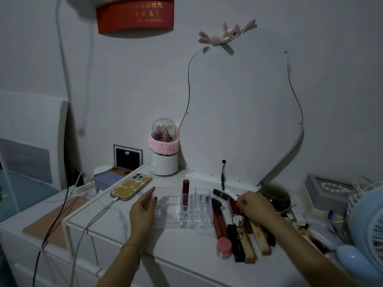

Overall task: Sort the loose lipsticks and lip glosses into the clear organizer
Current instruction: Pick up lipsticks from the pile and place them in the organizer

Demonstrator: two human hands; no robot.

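Observation:
The clear organizer stands mid-table on the white dresser. One dark red lipstick stands upright in its back left slot. My left hand rests against the organizer's left side, fingers apart, holding nothing. To the right lies a pile of loose lipsticks and lip glosses, with a pink-capped jar at its near edge. My right hand is over the pile's far end, fingers closed on a dark red lipstick that still lies on the pile. A black tube lies behind.
A phone on a charging cable lies left of the organizer. A white brush holder with a dome and a wavy mirror stand at the back. A blue fan, a dark round jar and clutter crowd the right side.

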